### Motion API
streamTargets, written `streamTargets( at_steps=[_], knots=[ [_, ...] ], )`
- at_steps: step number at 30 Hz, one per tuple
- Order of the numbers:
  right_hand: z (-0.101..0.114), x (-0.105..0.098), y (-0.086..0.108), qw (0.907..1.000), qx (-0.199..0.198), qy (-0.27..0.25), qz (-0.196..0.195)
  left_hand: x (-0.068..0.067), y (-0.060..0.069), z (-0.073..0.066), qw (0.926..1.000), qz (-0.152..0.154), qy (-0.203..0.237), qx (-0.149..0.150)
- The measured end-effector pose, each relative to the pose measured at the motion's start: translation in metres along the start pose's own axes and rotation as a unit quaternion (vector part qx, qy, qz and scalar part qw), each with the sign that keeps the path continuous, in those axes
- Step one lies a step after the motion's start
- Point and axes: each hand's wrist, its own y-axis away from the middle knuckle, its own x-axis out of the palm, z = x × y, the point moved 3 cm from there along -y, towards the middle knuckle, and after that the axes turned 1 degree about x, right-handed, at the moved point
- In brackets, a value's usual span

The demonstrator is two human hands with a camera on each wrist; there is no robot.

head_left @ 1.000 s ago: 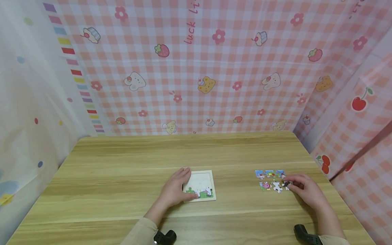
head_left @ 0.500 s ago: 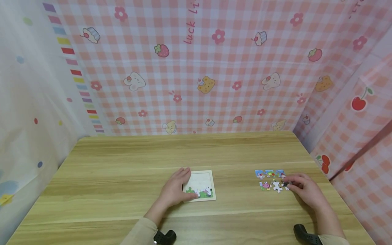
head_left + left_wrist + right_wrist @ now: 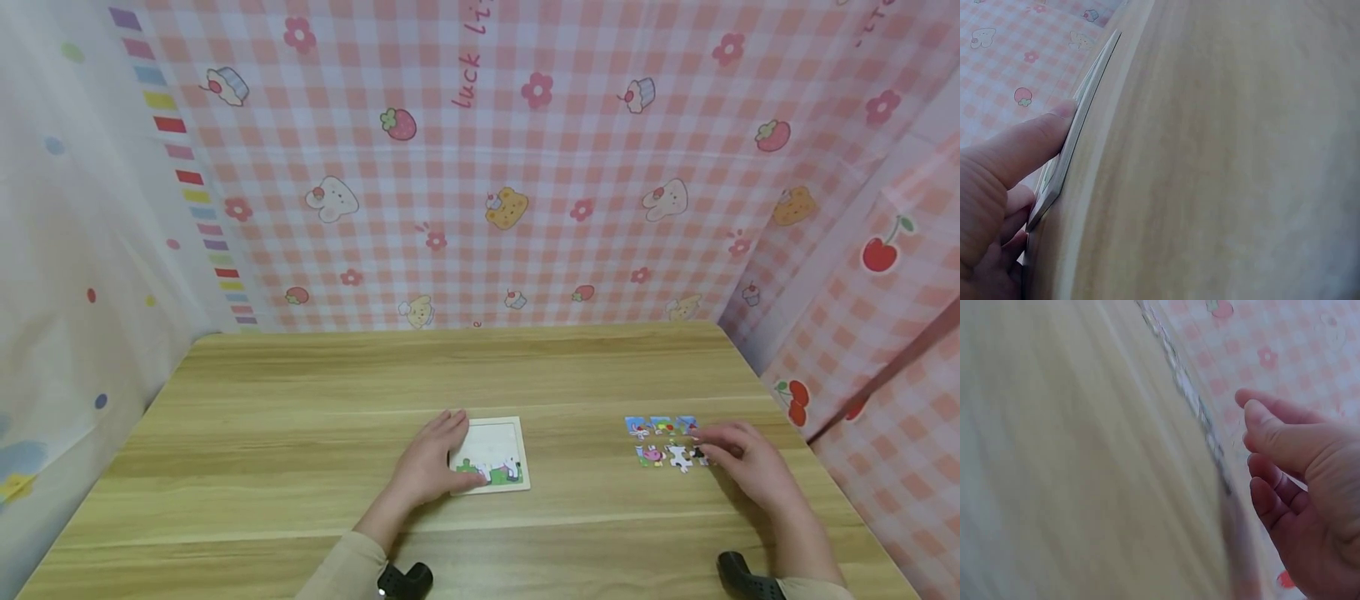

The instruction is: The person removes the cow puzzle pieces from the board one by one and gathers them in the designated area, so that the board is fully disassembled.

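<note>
A square wooden jigsaw puzzle tray (image 3: 488,437) lies on the table, its front row filled with green and white pieces. My left hand (image 3: 426,467) holds its left side; the thumb lies over the front edge and the other fingers reach along the side. In the left wrist view the thumb (image 3: 1038,140) presses on the tray (image 3: 1079,134). My right hand (image 3: 753,467) hovers just above the loose jigsaw pieces (image 3: 680,457), fingers bent and thumb near the index fingertip. Nothing shows between those fingertips in the right wrist view, where the right hand (image 3: 1316,481) appears raised off the table.
The loose pieces lie in two rows, the back one mostly blue (image 3: 662,426). A wooden table (image 3: 315,417) spreads around the tray. Behind it hangs a pink checked curtain (image 3: 480,167). A black wrist device (image 3: 405,581) sits at the left sleeve, another (image 3: 746,577) at the right.
My right hand has lifted slightly from the rightmost front piece and shifted a little left. The left hand and the tray have stayed in place.
</note>
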Motion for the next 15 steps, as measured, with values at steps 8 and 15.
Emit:
streamTargets(
  at_steps=[8, 15],
  knots=[
    [0.038, 0.014, -0.017, 0.9975, -0.057, -0.037, 0.021, -0.005, 0.000, 0.002, 0.9994, 0.010, 0.029, 0.013],
    [0.075, 0.041, -0.028, 0.9885, -0.095, -0.088, 0.079, -0.022, -0.009, 0.005, 0.9957, 0.011, 0.092, -0.006]
  ],
)
